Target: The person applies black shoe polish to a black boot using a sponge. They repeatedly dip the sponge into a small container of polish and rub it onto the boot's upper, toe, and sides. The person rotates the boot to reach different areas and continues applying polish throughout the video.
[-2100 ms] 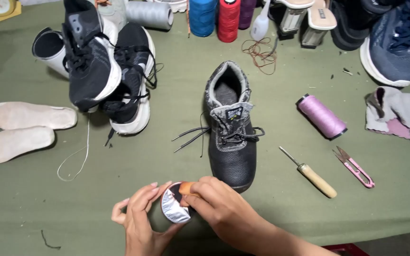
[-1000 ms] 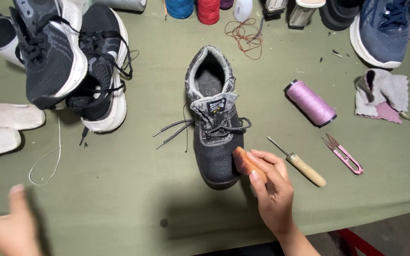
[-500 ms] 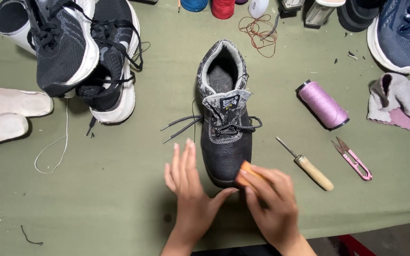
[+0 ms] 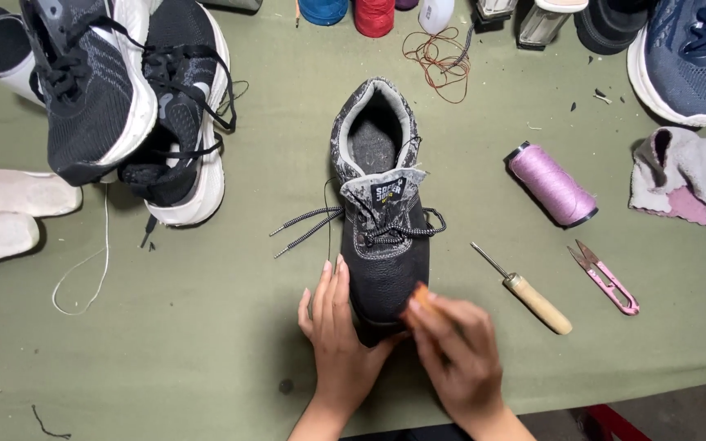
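- Two hands are working the stiff black leather boot (image 4: 386,269) at its toe.
- Left hand (image 4: 337,331) is lying open, bracing its side.
- Right hand (image 4: 459,355) is pinching a small orange applicator (image 4: 421,296).

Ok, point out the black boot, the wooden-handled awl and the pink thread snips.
black boot (image 4: 387,273), head view, on the leather toe.
wooden-handled awl (image 4: 538,303), head view, on the handle.
pink thread snips (image 4: 610,282), head view, on the handles.

Right hand (image 4: 459,347) blurring, fingers covering most of small orange object (image 4: 421,294); its kind staying unclear. Boot (image 4: 382,220) toe hiding behind both hands. Thread spools (image 4: 373,12), blue sneaker (image 4: 684,49), insoles (image 4: 2,212) getting cut off by frame edges.
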